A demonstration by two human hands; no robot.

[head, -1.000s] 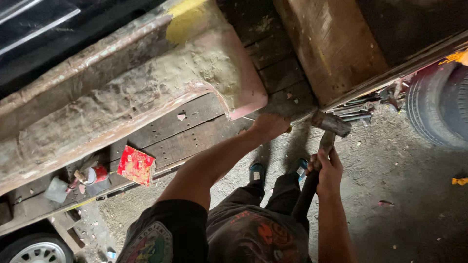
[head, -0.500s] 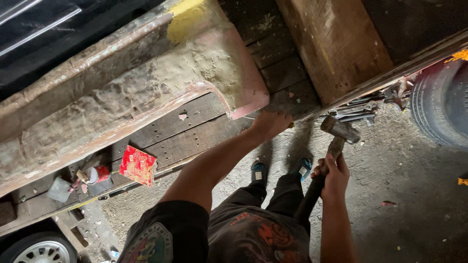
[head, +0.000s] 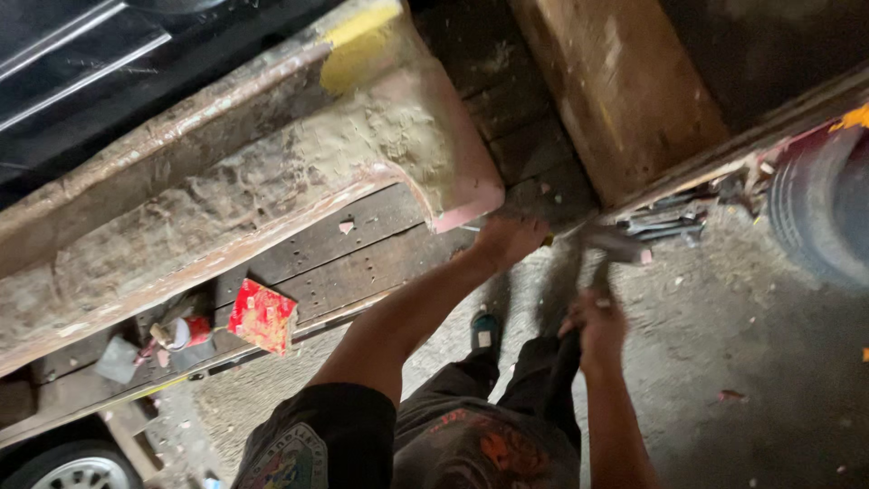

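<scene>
Hammer [head: 608,246] raised at the edge of the wooden deck, head blurred beside the left hand.

Right hand [head: 593,326] is closed around the hammer handle; left hand [head: 507,240] rests at the deck edge just below the rusted metal panel [head: 272,181], grip state cannot be told. Risk, as judged: the head is near the left-hand fingers, so a glancing blow could hit them. Wooden deck [head: 344,249] carries paint chips and a red packet [head: 262,317]. Below: gritty concrete floor [head: 742,362], tyre [head: 819,217] at right, loose tools [head: 670,222].
</scene>
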